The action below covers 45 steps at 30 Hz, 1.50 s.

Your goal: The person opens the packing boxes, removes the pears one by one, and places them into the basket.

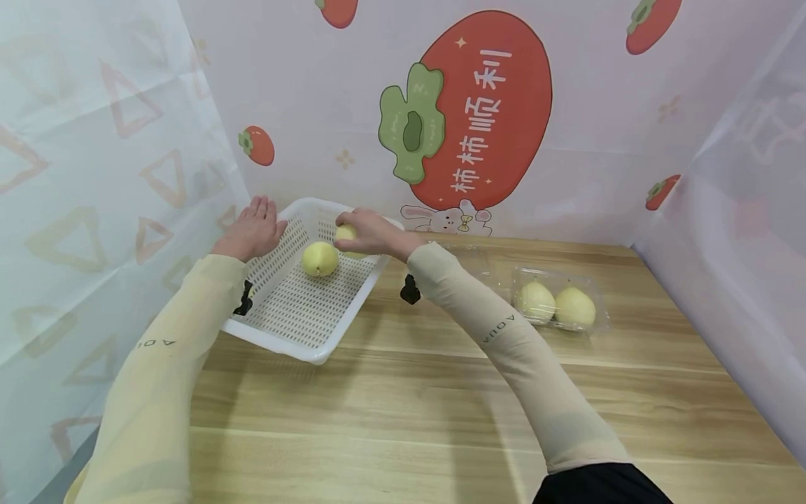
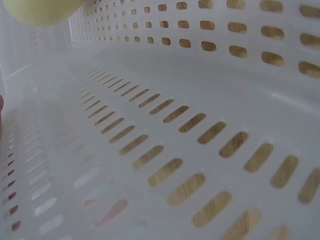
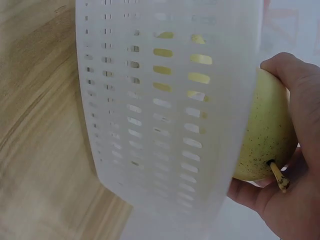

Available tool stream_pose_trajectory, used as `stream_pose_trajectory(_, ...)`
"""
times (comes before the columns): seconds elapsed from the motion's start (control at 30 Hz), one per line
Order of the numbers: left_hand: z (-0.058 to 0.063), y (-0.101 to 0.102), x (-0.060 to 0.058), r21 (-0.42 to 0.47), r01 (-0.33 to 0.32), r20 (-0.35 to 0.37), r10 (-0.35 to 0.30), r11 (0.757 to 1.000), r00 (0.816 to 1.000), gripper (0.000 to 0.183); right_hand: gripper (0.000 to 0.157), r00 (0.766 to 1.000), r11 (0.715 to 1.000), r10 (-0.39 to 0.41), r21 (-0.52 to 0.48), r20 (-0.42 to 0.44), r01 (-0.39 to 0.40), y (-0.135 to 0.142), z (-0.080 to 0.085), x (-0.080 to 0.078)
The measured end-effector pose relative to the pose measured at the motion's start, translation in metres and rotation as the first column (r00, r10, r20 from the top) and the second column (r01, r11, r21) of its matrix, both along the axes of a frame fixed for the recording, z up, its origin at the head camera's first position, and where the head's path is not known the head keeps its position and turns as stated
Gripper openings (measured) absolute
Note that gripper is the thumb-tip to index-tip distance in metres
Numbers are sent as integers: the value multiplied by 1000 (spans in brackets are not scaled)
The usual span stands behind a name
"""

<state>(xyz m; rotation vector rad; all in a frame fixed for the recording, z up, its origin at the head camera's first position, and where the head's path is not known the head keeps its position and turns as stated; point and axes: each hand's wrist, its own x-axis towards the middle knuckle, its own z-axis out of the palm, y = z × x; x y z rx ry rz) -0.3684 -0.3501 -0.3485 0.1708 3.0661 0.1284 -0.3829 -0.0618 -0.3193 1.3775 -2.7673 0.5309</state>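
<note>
My right hand grips a pale yellow pear at the far right side of a white plastic basket. In the right wrist view, fingers and thumb curl round this pear, its stem showing, beside the basket's slotted wall. Inside the basket lies another pear. Part of a further yellow pear shows just below my right hand, mostly hidden. My left hand, fingers straight, lies at the basket's left rim. The left wrist view looks low across the slotted basket floor, with a pear at the top.
To the right, a clear plastic box holds two pears. Another clear plastic container is partly hidden behind the right forearm. The wooden table is bounded by a printed backdrop and a left side sheet.
</note>
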Motion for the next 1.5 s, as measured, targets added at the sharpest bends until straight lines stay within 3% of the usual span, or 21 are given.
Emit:
stream_pose_trajectory(0.33,-1,-3,0,-2,2,-4,-2,1000,1000,75,53,997,1000,4,-18,82,-3,-11,-14,-6)
stream_pose_trajectory(1.17,0,0,0,-3,-5,-2,5,1000,1000,74,42,990,987,-30,163,138,8,-30,-28,-6)
stream_pose_trajectory(1.5,0,-1,0,-1,-4,0,4,1000,1000,74,41,986,986,-27,168,164,-1,-36,-36,-6)
